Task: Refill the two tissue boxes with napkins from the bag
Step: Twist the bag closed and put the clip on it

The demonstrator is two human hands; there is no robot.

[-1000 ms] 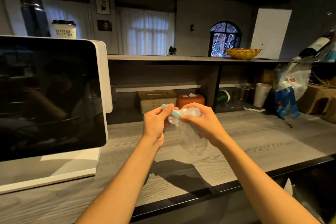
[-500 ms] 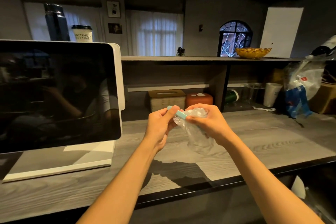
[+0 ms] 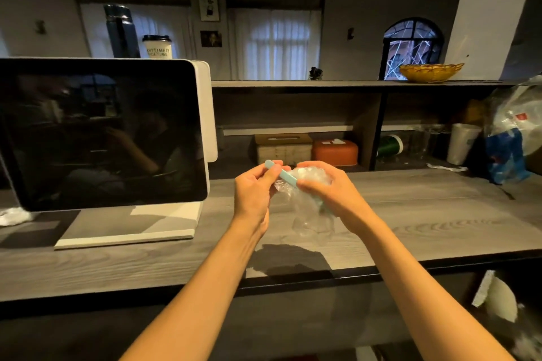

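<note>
A clear plastic bag [image 3: 308,208] is held above the grey wooden counter [image 3: 425,220] by two hands; it appears crumpled and almost empty, and no napkins can be made out inside it. A light blue strip [image 3: 283,174], seemingly the bag's closure, is pinched at its far-left end between the curled thumb and fingers of the left hand [image 3: 256,187]. The bunched top of the bag and the strip's other end are gripped by the curled fingers of the right hand [image 3: 325,187]. Two tissue boxes are seen in the shelf recess behind the hands: a wooden tissue box [image 3: 283,148] on the left, with a slot in its lid, and just beside it on the right an orange tissue box [image 3: 334,151] with a little white showing at its top opening. How full either box is cannot be told. Further right in the recess a white paper cup [image 3: 463,142] is stood upright, and a blue and white plastic bag [image 3: 507,141] is seen at the far right. One yellow woven bowl [image 3: 429,72] is set on the upper shelf, its contents hidden. A lidded white cup [image 3: 157,47] is visible behind the dark screen [image 3: 99,132] on the left, which stands on a white base.
</note>
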